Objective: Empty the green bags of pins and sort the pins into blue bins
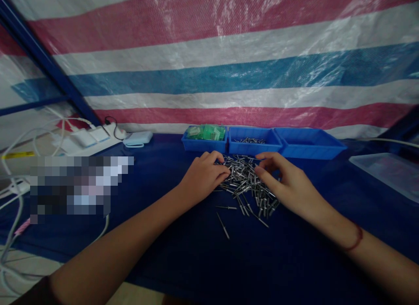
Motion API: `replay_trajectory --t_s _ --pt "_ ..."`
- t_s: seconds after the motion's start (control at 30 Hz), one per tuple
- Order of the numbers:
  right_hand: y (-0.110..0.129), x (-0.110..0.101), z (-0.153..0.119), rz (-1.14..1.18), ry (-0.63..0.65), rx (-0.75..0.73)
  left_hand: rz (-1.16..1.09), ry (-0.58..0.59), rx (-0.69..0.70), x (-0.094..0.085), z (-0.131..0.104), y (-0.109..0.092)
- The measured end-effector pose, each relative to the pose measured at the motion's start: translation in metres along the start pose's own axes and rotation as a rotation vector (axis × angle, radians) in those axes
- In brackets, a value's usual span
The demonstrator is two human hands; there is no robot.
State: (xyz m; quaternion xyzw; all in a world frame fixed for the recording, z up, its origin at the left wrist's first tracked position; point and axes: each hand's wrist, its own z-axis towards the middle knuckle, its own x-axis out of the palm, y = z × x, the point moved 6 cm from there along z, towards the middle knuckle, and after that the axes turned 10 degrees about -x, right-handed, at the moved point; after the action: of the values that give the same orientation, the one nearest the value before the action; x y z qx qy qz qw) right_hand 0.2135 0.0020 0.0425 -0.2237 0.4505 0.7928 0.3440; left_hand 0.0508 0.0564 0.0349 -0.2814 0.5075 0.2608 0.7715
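A heap of silvery pop rivets lies on the dark blue table, with a few strays at its near side. My left hand rests at the heap's left edge, fingers curled and thumb apart from the index finger. Nothing shows in its grasp. On the opposite side, my right hand reaches in with thumb and fingers spread, its tips at the rivets. I see no rivet held in it. One loose rivet lies nearest to me, apart from the heap.
Behind the heap stand three blue bins: one with green packets, a middle bin with some rivets, and a right bin. A clear plastic lid lies right. A power strip, cables and a light-blue case are left.
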Motion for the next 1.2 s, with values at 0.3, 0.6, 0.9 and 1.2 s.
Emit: replay_trajectory --t_s 0.3,0.6,0.9,1.2 --pt "0.001 0.006 -0.001 0.021 0.023 -0.012 0.029 0.115 -0.022 -0.006 0.001 0.0" --pt "0.004 0.01 -0.003 -0.021 0.044 -0.039 -0.012 0.104 -0.029 -0.002 0.0 -0.001" --pt "0.022 0.003 -0.006 -0.042 -0.039 -0.18 -0.253 -0.103 -0.056 -0.036 -0.012 -0.013" --pt "0.032 0.01 -0.012 0.471 -0.074 0.019 -0.696 -0.103 -0.099 -0.022 -0.022 -0.031"
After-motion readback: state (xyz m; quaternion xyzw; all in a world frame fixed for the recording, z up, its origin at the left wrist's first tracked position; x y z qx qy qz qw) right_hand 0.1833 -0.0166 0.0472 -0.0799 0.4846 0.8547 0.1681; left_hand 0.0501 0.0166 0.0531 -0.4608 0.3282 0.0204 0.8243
